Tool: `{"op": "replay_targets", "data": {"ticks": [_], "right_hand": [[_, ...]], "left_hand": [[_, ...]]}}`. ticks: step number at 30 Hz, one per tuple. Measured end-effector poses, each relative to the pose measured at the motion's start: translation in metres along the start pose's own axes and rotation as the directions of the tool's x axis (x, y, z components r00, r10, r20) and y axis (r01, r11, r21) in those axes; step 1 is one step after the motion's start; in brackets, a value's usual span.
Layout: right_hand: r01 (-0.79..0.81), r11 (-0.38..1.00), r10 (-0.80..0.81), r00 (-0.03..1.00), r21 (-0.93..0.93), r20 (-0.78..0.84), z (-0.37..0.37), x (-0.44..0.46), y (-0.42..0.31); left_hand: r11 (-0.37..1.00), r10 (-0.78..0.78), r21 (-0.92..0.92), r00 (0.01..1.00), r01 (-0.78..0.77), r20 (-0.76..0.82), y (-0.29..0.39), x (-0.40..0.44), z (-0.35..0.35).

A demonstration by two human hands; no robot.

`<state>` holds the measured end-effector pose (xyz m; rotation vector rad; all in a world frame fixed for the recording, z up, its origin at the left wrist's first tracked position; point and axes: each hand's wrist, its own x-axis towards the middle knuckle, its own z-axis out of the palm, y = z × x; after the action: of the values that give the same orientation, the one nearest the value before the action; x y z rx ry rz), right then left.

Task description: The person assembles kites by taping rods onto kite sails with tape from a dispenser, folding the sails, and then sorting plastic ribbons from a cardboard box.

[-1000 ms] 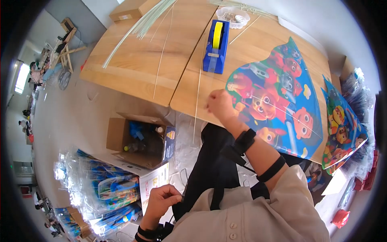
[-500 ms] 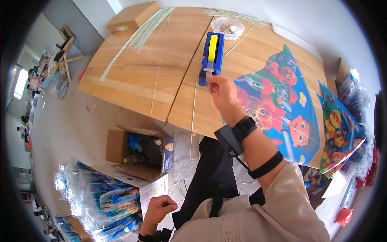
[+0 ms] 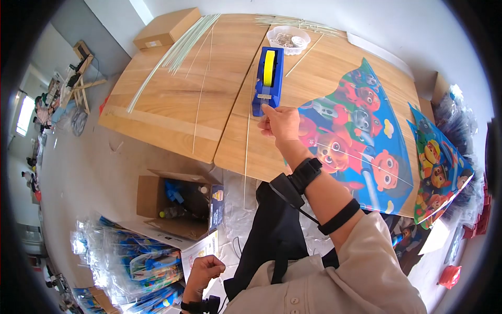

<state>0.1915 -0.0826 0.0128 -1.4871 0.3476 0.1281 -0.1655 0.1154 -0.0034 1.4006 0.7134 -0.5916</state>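
It looks like a workshop: the wooden desk point(image 3: 157, 115) carries a tape dispenser point(image 3: 269, 73), thin rods point(image 3: 189, 42) and a cartoon-printed sheet point(image 3: 361, 141), with plastic-wrapped printed goods point(image 3: 130, 256) piled beside an open cardboard box point(image 3: 148, 198).

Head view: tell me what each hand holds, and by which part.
Right hand: fingers at the near end of the dispenser; whether they grip tape cannot be told. Left hand: fingers curled, nothing visible in them.

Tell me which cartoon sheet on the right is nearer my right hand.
The sheet lying on the table, its left edge by your right hand; the other sheet is farther right, past it.
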Motion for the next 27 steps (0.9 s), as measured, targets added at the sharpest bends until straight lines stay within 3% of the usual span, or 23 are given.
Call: {"op": "replay_targets", "data": {"ticks": [4,6,7,9,12,14,16,19,27], "right_hand": [[-0.034,0.987,0.037,0.999,0.155,-0.015,0.004,0.004,-0.002],[-0.045,0.916,0.05,0.999,0.399,-0.004,0.009,0.006,-0.004],[-0.043,0.916,0.051,0.999,0.398,-0.008,0.011,0.005,-0.008],[-0.302,0.824,0.352,0.936,0.48,-0.016,0.015,0.002,-0.016],[-0.406,0.78,0.448,0.893,0.475,0.028,0.015,0.01,0.009],[-0.341,0.769,0.393,0.919,0.541,0.02,0.006,0.005,0.018],[-0.092,0.909,0.084,0.996,0.407,0.039,-0.017,-0.001,0.017],[0.025,0.862,-0.045,0.999,0.505,0.027,-0.067,-0.005,0.009],[0.19,0.773,-0.085,0.976,0.605,-0.198,-0.294,-0.059,0.01]], "left_hand": [[1.0,0.005,0.025,1.0,-0.004,-0.009,-0.002,0.001,-0.001],[1.0,0.002,0.014,1.0,-0.001,-0.005,-0.003,0.002,-0.001],[1.0,0.013,0.01,1.0,-0.013,-0.008,-0.004,0.003,-0.001],[1.0,0.023,0.01,1.0,-0.023,-0.008,-0.007,0.005,-0.002],[0.988,0.018,0.157,1.0,-0.015,-0.02,-0.011,0.008,-0.011],[0.993,0.018,0.122,0.995,-0.006,-0.1,-0.016,0.007,-0.016],[0.995,0.026,0.1,0.996,-0.017,-0.09,-0.017,0.008,-0.02],[0.988,0.121,0.109,0.988,-0.111,-0.094,0.0,0.013,-0.016],[0.828,0.337,0.438,0.935,-0.351,0.112,0.099,0.051,0.044]]}}
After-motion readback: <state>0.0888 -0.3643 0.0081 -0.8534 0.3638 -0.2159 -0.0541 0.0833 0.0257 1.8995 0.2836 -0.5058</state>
